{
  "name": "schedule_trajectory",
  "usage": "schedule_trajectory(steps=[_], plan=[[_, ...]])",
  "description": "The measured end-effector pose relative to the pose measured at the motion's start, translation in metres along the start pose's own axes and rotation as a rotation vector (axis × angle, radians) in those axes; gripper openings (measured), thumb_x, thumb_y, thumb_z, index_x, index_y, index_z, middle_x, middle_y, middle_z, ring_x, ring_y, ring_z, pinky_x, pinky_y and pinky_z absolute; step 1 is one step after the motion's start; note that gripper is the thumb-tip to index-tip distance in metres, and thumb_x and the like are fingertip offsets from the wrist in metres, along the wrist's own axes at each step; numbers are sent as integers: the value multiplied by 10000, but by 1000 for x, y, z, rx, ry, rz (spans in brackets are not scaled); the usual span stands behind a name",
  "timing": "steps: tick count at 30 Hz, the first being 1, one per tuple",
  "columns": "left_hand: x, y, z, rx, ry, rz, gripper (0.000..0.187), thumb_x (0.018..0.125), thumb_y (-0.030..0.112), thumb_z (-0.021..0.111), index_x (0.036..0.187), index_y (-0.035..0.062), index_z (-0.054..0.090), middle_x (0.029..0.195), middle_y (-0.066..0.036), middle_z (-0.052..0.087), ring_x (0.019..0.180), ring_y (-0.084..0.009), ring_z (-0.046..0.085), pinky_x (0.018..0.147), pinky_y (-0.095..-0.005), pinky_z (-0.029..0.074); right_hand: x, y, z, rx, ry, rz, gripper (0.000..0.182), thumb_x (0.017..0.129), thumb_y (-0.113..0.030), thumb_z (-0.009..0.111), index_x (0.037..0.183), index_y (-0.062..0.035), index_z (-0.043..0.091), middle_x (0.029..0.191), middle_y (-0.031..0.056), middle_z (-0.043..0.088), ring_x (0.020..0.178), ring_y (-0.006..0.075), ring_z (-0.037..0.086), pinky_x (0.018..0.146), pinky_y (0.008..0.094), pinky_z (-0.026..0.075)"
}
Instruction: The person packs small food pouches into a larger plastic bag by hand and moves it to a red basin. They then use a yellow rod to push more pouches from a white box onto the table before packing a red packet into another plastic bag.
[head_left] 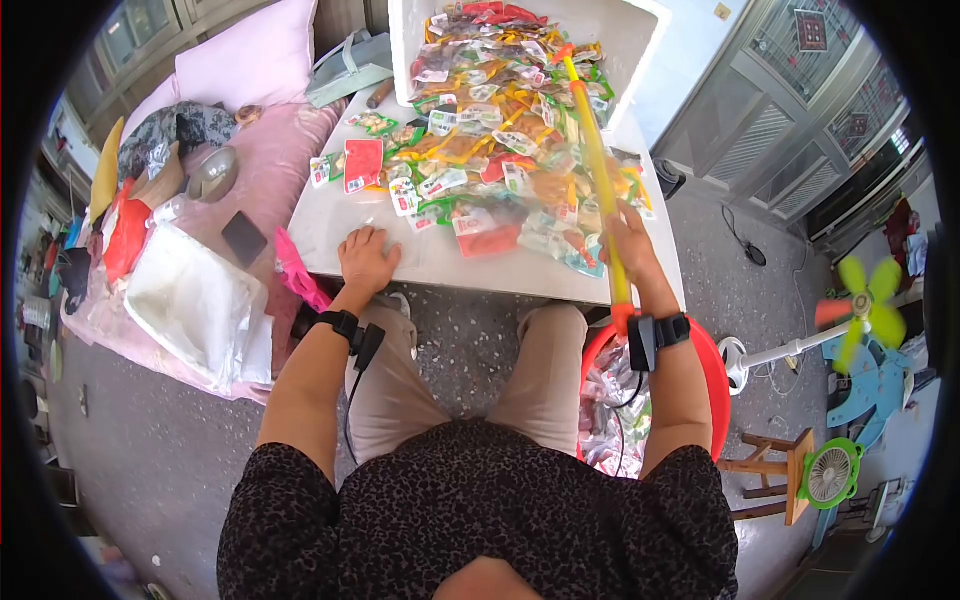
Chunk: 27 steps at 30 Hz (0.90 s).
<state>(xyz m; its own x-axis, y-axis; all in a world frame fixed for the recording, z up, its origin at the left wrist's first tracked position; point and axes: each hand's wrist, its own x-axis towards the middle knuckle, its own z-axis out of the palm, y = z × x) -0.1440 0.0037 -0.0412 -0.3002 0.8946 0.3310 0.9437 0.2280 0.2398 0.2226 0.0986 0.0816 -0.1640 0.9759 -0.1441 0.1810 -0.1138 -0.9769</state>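
My right hand [632, 250] is closed around a long yellow stick [597, 165] with orange ends. The stick's far end reaches over a heap of small packaged food packets [510, 150], and its near end lies by my wrist. The packets, in clear, green, yellow and red wrappers, spill from a white foam box [640, 60] lying on its side onto the white table [440, 262]. My left hand [367, 260] rests on the table's near edge with its fingers lying on the surface, holding nothing. A red packet [363, 165] lies beyond it.
A red tub [716, 385] holding packets stands beside my right leg. To the left, a pink-covered bed [290, 130] carries white plastic sheets [195, 290] and a dark phone-like slab [244, 240]. At right are a green-bladed fan [868, 300], a wooden stool [790, 470] and a small green fan [830, 473].
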Motion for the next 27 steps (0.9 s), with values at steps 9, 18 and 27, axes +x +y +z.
schedule_trajectory(steps=[9,18,27], plan=[[-1,2,-5,0,-16,0,389,710,379,502,996,118,530,1126,-76,451,1084,-238,358,901,-384,250,31,33,-16,25,-21,42,509,809,-183,437,1244,-39,214,776,92,446,570,156,463,431,289,433],[0,1,0,30,7,0,372,706,362,515,991,124,534,1119,-60,455,1074,-226,371,884,-384,271,-73,49,-8,85,-73,187,512,825,-175,415,1273,-99,178,683,94,477,463,168,479,411,279,418],[0,1,-1,29,-5,6,380,710,365,504,997,119,530,1122,-63,453,1077,-225,368,887,-382,268,-145,64,8,141,-168,60,507,830,-134,407,1276,-61,180,665,78,482,454,141,486,429,258,418]])
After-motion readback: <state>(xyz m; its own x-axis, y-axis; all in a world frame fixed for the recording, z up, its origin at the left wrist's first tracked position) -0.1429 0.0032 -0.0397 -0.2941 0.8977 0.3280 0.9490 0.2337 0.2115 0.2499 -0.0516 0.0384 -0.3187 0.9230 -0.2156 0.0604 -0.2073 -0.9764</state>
